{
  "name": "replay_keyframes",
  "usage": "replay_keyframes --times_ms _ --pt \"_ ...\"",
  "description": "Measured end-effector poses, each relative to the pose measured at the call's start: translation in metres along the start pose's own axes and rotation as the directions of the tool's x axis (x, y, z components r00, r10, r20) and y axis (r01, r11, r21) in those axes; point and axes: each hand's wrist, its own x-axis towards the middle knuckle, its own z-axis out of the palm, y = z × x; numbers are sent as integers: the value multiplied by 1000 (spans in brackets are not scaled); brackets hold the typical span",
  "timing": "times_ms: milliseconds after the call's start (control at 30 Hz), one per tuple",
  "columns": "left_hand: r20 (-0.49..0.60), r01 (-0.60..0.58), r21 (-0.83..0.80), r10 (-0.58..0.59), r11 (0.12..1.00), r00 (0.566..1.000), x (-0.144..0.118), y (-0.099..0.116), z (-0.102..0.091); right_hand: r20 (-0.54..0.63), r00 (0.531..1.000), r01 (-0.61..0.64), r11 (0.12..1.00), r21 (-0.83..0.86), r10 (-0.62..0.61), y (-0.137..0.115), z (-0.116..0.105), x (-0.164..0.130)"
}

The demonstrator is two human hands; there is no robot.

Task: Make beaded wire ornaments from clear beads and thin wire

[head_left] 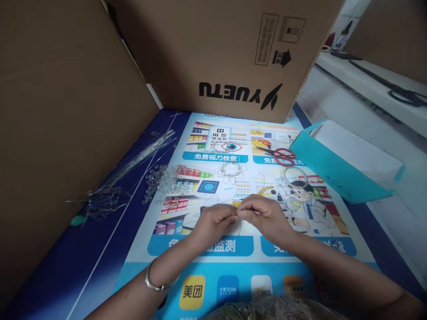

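- A bundle of thin wires (133,164) lies at the far left of the surface (100,249), beside a cardboard wall.
- A heap of clear beads (165,180) sits just right of it, well apart from the hands.
- The left hand (213,220) and right hand (263,215) meet fingertip to fingertip, both pinching a fine thread (237,216) between them.
- A small beaded piece (231,171) lies just beyond the hands.
- Red scissors (283,154) and a teal bag (333,169) lie to the right.
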Motion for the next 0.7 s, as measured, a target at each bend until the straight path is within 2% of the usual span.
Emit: replay_keyframes --times_ms 67,167,300,500,700 --pt "-43 -26 -26 25 999 999 3 -3 -3 4 998 64 995 -81 -64 3 3 4" --pt "-58 4 -43 -7 999 998 5 -10 -7 22 988 156 976 -152 -154 10 10 10" --pt "-56 42 45 -39 998 998 3 -16 -9 37 974 227 953 -200 -224 20 18 13" --pt "6 8 153 -9 988 1000 0 -18 -9 79 927 374 884 -280 -368 34 24 5" --pt "65 5 236 -21 972 998 -2 -19 -8 81 909 408 833 -374 -409 43 28 0"
